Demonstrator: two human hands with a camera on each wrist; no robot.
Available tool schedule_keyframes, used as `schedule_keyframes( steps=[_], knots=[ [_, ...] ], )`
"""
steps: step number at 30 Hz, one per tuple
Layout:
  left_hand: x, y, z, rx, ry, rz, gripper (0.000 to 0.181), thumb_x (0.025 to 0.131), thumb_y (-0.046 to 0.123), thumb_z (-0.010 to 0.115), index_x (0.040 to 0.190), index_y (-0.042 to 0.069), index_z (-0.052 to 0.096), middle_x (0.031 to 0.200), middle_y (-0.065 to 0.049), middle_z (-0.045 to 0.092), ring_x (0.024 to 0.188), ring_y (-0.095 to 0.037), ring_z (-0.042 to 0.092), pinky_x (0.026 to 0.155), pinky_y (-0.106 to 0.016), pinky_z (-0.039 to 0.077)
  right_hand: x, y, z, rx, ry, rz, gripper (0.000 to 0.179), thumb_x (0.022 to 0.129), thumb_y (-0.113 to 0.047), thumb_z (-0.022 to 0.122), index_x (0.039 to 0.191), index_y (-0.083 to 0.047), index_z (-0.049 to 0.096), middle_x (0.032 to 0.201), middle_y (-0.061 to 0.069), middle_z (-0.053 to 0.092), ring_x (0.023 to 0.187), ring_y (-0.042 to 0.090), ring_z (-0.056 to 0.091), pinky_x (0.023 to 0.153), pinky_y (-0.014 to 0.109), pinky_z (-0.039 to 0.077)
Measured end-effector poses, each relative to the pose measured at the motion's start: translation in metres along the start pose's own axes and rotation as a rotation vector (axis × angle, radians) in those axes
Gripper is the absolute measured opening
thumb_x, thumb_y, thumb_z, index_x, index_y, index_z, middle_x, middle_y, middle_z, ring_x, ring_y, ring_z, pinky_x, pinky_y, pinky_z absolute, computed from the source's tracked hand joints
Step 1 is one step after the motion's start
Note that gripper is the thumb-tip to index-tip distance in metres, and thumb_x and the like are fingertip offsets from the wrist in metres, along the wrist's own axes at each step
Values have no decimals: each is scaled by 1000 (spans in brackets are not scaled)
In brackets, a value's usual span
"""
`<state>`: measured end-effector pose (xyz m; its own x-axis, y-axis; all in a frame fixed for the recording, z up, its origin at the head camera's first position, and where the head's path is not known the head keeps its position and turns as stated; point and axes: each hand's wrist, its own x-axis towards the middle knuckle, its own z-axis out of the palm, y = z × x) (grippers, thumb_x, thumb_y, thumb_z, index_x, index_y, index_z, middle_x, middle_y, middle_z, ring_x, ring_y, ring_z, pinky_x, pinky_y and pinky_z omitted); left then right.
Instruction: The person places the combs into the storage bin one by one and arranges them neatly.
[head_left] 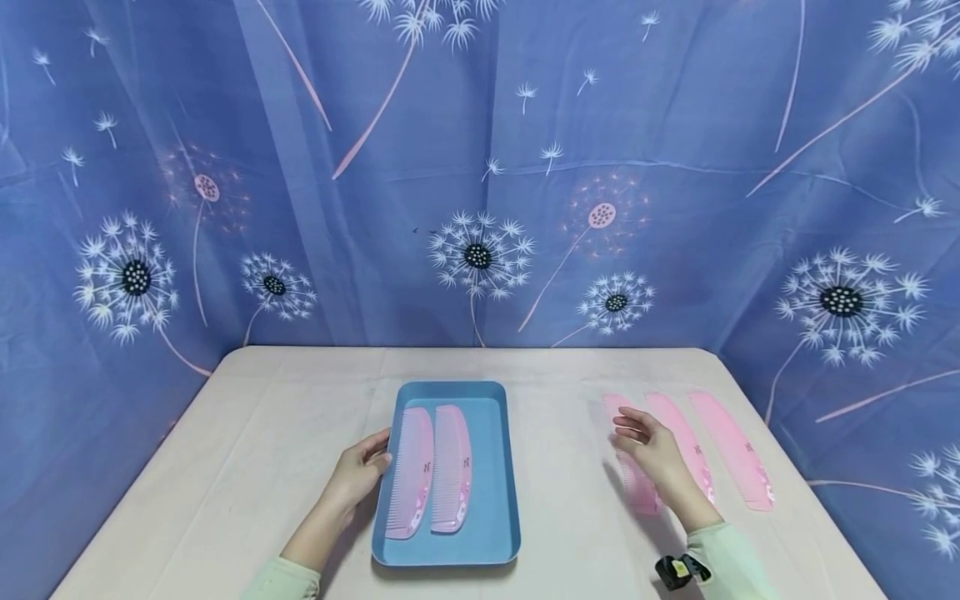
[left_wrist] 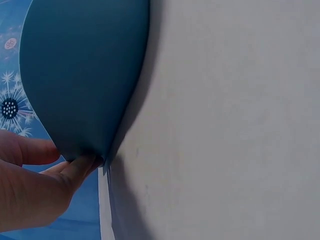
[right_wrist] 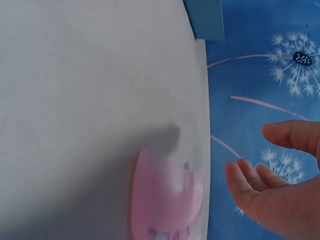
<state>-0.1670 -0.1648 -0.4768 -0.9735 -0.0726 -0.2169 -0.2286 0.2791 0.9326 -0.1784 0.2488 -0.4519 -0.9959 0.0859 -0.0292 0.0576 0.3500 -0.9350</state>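
A blue tray point(head_left: 491, 475) lies on the table with two pink combs side by side in it, a left comb point(head_left: 411, 475) and a right comb point(head_left: 452, 467). My left hand point(head_left: 352, 477) grips the tray's left side, its thumb at the rim; the left wrist view shows thumb and fingers pinching the tray wall point(left_wrist: 85, 80). At the right lie three more pink combs: a near one point(head_left: 639, 490), a middle one point(head_left: 675, 425) and an outer one point(head_left: 731, 450). Above the near comb hovers my right hand point(head_left: 660, 458), holding nothing, thumb and fingers apart in the right wrist view.
A pale cloth covers the table point(head_left: 300, 400). Blue curtains point(head_left: 390, 250) with dandelion prints hang behind it and along both sides. On the right wrist sits a small black device point(head_left: 672, 572).
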Motion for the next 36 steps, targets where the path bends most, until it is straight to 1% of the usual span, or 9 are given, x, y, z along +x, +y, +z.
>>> schedule_keyframes(
  steps=[6, 10, 14, 16, 24, 27, 30, 33, 36],
  knots=[
    [0, 0, 0, 6, 7, -8, 47, 95, 1, 48, 141, -2, 43, 142, -26, 44, 133, -44, 38, 107, -51, 38, 1, 9, -11, -47, 6, -12, 51, 91, 2, 59, 138, 10, 40, 133, 31, 50, 108, 13, 58, 81, 9, 48],
    [1, 1, 1, 5, 9, -10, 47, 95, 1, 48, 141, -2, 43, 142, -25, 44, 132, -44, 39, 107, -51, 38, 1, 12, -17, -65, 19, -16, 52, 90, 2, 59, 137, 11, 40, 132, 32, 49, 107, 15, 58, 80, 8, 47],
    [1, 1, 1, 6, 14, -11, 47, 94, 1, 48, 141, -2, 43, 142, -26, 44, 132, -43, 40, 106, -50, 39, 1, 15, -21, -92, 18, 7, 53, 90, 2, 59, 138, 12, 39, 133, 33, 48, 117, 34, 54, 80, 7, 46],
    [1, 1, 2, 5, 14, -10, 47, 94, 1, 48, 141, -2, 44, 142, -26, 44, 132, -43, 40, 106, -50, 39, 1, 16, -23, -112, 20, 15, 53, 90, 1, 59, 138, 12, 38, 134, 33, 47, 121, 40, 50, 79, 6, 45],
    [3, -1, 1, -9, 8, -2, 47, 93, -1, 48, 140, -3, 44, 141, -26, 45, 131, -43, 41, 106, -50, 40, 5, 21, -27, -148, 17, 48, 59, 88, 0, 61, 139, 14, 35, 137, 34, 43, 125, 44, 44, 77, 4, 40],
    [3, -1, 1, -6, 8, -2, 47, 93, -1, 48, 140, -3, 44, 141, -26, 45, 131, -43, 41, 106, -50, 40, 6, 22, -28, -172, 10, 67, 61, 87, -1, 62, 140, 14, 34, 138, 34, 42, 126, 45, 43, 83, 12, 45],
    [3, -1, 1, -11, 7, 1, 47, 93, -1, 49, 140, -4, 44, 141, -26, 45, 130, -44, 41, 106, -50, 40, 6, 23, -28, -183, -5, 85, 62, 87, 0, 61, 140, 14, 33, 139, 35, 40, 127, 47, 42, 96, 30, 49],
    [3, -1, 1, -8, 7, 1, 47, 93, -1, 49, 139, -4, 44, 141, -27, 45, 131, -44, 41, 106, -50, 40, 5, 23, -28, -176, -26, 104, 65, 86, 1, 61, 141, 14, 30, 140, 37, 37, 127, 50, 39, 104, 49, 43],
    [3, -1, 1, -2, 8, -4, 47, 93, 0, 49, 140, -4, 44, 142, -26, 44, 131, -44, 40, 106, -50, 40, 5, 22, -28, -172, -40, 123, 67, 84, 2, 61, 142, 14, 29, 140, 38, 35, 128, 52, 37, 106, 54, 39]
  ],
)
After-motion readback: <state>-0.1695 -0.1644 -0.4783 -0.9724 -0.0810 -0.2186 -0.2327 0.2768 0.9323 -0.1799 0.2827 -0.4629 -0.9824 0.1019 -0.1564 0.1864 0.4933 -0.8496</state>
